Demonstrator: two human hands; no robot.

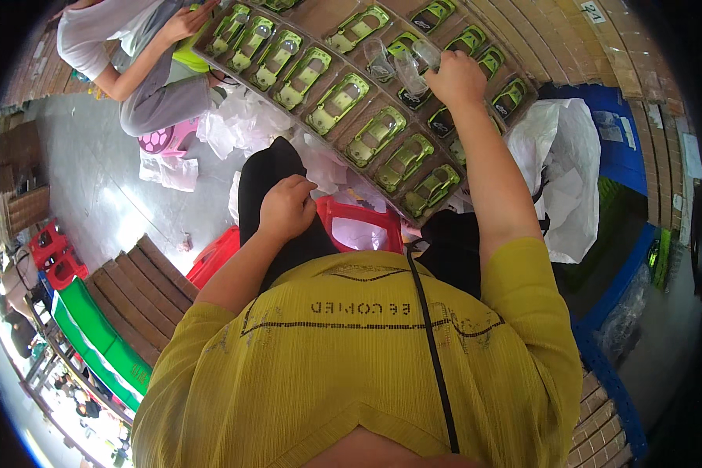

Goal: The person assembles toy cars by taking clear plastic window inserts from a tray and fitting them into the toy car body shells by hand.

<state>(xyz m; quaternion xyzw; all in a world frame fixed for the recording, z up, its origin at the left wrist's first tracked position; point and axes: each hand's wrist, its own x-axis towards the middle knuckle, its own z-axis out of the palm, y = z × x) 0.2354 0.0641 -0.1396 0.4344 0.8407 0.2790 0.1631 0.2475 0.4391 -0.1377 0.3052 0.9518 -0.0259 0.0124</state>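
A brown partitioned tray (pixel 320 132) holds rows of green toy car bodies (pixel 338 103), several with black parts. My right hand (pixel 458 78) reaches over its far right part, fingers closed on clear, curved plastic pieces (pixel 415 69). Another clear plastic piece (pixel 378 61) is beside them, above the cars; whether it is held too cannot be told. My left hand (pixel 287 207) rests on my dark-trousered leg, left of the tray, with its fingers curled in. What it holds, if anything, is hidden.
Another person's hand (pixel 183 22) is at the tray's far left corner. A white plastic bag (pixel 569 179) stands right of the tray. Red plastic stools (pixel 359 209) are under and beside me. Stacked cardboard (pixel 140 292) lies to the left, and cardboard boxes (pixel 600 47) line the far right.
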